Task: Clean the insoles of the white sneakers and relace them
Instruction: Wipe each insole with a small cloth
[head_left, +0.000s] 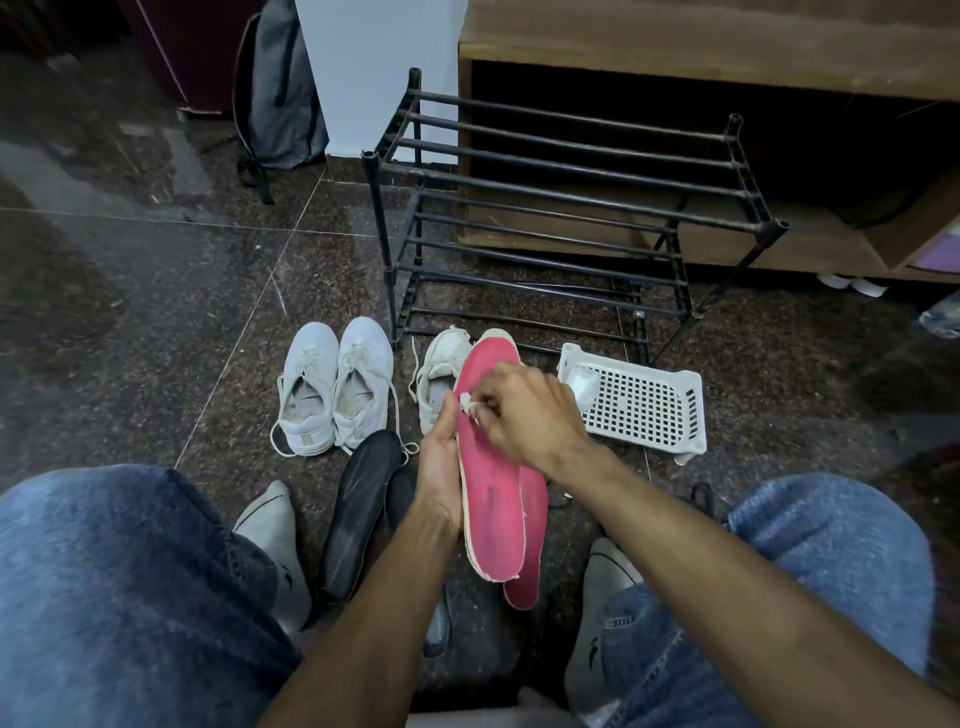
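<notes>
Pink insole is gripped along its edge by the left hand, held above the floor. A white wipe is pinched by the right hand against it. Second pink insole sits underneath. White sneakers and a third one stand behind, near rack and basket. No writing readable.

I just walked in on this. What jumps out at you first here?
The bright pink insole at centre, gripped along its edge by the left hand while the right hand rubs it with a small white wad. Behind it, a pair of white sneakers sits on the dark floor beside an empty black shoe rack.
</notes>
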